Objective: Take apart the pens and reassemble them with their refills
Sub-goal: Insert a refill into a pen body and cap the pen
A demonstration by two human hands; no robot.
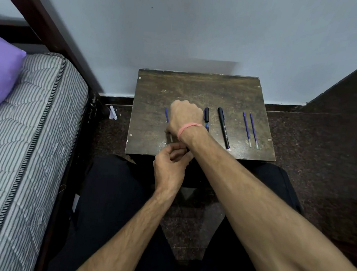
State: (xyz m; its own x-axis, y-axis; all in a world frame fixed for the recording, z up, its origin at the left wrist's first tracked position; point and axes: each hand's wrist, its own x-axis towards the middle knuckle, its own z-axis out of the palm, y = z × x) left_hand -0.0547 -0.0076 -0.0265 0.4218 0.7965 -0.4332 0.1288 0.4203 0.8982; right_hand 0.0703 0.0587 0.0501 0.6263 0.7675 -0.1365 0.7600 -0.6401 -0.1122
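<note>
Left hand (169, 169): bare forearm rising from lower left, fingers curled inward with tips bunched together near the right wrist. Right hand (184, 117): bare forearm crossing diagonally from lower right, knuckles up, palm down, fingers curled under and hidden. Thin pink band (189, 128) circles the right wrist.

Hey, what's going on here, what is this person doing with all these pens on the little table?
A seated person is working on pens at a small wooden table. The right hand reaches across to the table's left side, over a blue refill. The left hand, fingers curled, is at the near edge; what it holds is hidden. A capped black pen, a partly hidden blue pen and two more refills lie untouched to the right.
</note>
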